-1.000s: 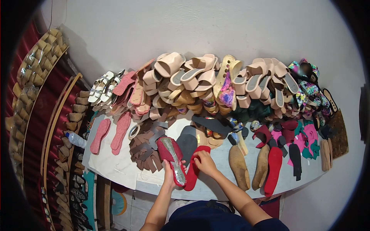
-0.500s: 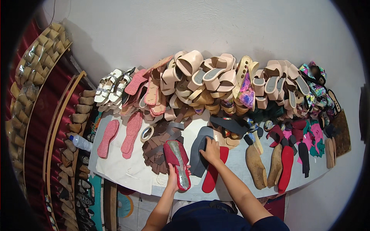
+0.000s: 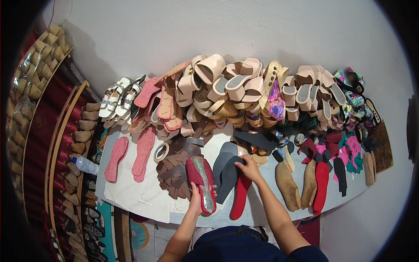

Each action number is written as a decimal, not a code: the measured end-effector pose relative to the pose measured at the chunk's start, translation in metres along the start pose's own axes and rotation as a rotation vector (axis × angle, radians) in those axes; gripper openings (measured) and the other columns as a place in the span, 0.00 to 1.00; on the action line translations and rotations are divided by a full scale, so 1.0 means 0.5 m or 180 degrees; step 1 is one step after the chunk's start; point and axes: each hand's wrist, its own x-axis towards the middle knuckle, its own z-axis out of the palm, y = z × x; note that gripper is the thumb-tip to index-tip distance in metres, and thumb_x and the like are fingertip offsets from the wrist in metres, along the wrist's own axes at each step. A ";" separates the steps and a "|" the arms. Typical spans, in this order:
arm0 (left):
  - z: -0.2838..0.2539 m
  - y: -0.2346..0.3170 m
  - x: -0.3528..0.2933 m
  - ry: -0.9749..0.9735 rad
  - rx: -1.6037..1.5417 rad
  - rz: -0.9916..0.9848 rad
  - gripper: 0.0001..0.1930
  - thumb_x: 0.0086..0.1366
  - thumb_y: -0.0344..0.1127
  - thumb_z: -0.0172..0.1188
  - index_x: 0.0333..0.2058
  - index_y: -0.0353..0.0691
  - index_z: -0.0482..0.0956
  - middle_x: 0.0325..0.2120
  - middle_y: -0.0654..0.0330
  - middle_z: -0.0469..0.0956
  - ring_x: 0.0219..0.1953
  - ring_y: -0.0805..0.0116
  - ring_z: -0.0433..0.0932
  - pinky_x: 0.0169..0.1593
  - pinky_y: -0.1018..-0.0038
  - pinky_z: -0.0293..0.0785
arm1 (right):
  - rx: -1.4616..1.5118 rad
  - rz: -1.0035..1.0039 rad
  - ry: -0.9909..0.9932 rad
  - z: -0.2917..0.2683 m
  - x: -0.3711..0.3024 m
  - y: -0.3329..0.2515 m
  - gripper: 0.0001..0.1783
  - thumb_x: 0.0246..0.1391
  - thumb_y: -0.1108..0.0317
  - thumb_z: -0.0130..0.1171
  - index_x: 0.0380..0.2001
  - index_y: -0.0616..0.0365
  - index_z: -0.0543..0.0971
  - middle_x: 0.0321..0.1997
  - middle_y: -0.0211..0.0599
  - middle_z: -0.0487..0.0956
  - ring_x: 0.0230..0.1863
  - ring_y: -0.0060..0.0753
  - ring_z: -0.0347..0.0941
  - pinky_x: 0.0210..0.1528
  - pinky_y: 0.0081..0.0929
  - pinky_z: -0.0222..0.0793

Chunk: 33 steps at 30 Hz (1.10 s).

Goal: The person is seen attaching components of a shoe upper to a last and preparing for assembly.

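Observation:
In my left hand (image 3: 195,200) is a red slipper upper (image 3: 195,172) stretched over a shoe last, its grey, shiny underside turned up and its toe end pointing away from me. My fingers are closed around the narrow heel end. My right hand (image 3: 250,169) pinches the edge of a dark grey sole (image 3: 228,182), which lies slightly tilted over other grey soles (image 3: 226,153). Just beneath that hand, a red insole (image 3: 239,203) lies partly covered by the dark sole. Brown strips (image 3: 168,168) form a heap left of the slipper.
Finished beige heeled sandals (image 3: 244,81) are piled along the wall. Pink insoles (image 3: 116,159) and a tape roll (image 3: 161,153) lie left. Wooden lasts (image 3: 287,187), another red insole (image 3: 321,187) and fabric scraps (image 3: 349,153) lie right. A rack of lasts (image 3: 83,136) and a bottle (image 3: 85,165) stand far left.
My right hand has shifted right, from on top of the dark grey sole to its edge, and the sole has moved right and tilted with it. The left hand stays nearly in place.

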 end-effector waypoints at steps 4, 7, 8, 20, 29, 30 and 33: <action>-0.009 0.002 -0.001 -0.0063 -0.0022 0.0027 0.42 0.55 0.68 0.23 0.47 0.33 0.62 0.36 0.52 0.72 0.31 0.65 0.73 0.38 0.71 0.72 | 0.3010 0.1101 -0.0153 -0.078 -0.006 -0.023 0.10 0.48 0.71 0.51 0.35 0.56 0.69 0.31 0.27 0.71 0.33 0.18 0.66 0.36 0.18 0.62; -0.001 0.005 -0.002 -0.0058 0.0004 0.0123 0.42 0.55 0.69 0.23 0.46 0.33 0.63 0.35 0.52 0.72 0.31 0.66 0.73 0.38 0.70 0.72 | 0.4557 0.1197 0.0218 -0.120 -0.011 -0.029 0.08 0.42 0.74 0.44 0.29 0.54 0.67 0.28 0.29 0.67 0.29 0.26 0.64 0.36 0.27 0.61; 0.003 0.005 -0.001 -0.0034 0.0016 0.0141 0.41 0.55 0.68 0.23 0.45 0.33 0.64 0.35 0.52 0.72 0.31 0.66 0.73 0.38 0.70 0.72 | 0.4558 0.1183 0.0243 -0.126 -0.014 -0.024 0.08 0.42 0.74 0.44 0.29 0.54 0.67 0.28 0.29 0.67 0.29 0.26 0.64 0.36 0.27 0.61; 0.023 -0.006 -0.007 -0.0152 -0.0005 0.0114 0.41 0.55 0.68 0.23 0.46 0.34 0.62 0.34 0.52 0.72 0.31 0.66 0.72 0.38 0.70 0.72 | 0.6191 0.0793 -0.0231 -0.100 -0.046 -0.014 0.11 0.32 0.59 0.42 0.21 0.52 0.62 0.23 0.31 0.59 0.27 0.29 0.57 0.35 0.28 0.56; 0.032 -0.022 -0.008 -0.0189 -0.0019 -0.0027 0.40 0.55 0.68 0.21 0.45 0.36 0.62 0.33 0.52 0.72 0.29 0.66 0.72 0.38 0.70 0.71 | 0.3982 0.1612 0.0380 -0.110 -0.050 -0.030 0.10 0.44 0.77 0.51 0.33 0.59 0.70 0.30 0.30 0.70 0.32 0.22 0.67 0.35 0.18 0.64; 0.033 -0.023 -0.009 -0.0181 -0.0009 -0.0044 0.40 0.55 0.68 0.21 0.45 0.36 0.62 0.33 0.52 0.72 0.29 0.66 0.72 0.39 0.69 0.71 | 0.3981 0.1609 0.0384 -0.109 -0.052 -0.031 0.10 0.44 0.77 0.51 0.33 0.59 0.70 0.30 0.30 0.70 0.32 0.22 0.67 0.35 0.18 0.64; 0.033 -0.025 -0.007 -0.0275 -0.0057 -0.0056 0.40 0.55 0.69 0.21 0.44 0.36 0.62 0.33 0.51 0.72 0.29 0.65 0.72 0.39 0.69 0.71 | 0.1995 0.1585 0.0218 -0.104 -0.058 -0.026 0.12 0.43 0.75 0.56 0.35 0.64 0.74 0.33 0.32 0.74 0.32 0.20 0.69 0.35 0.15 0.63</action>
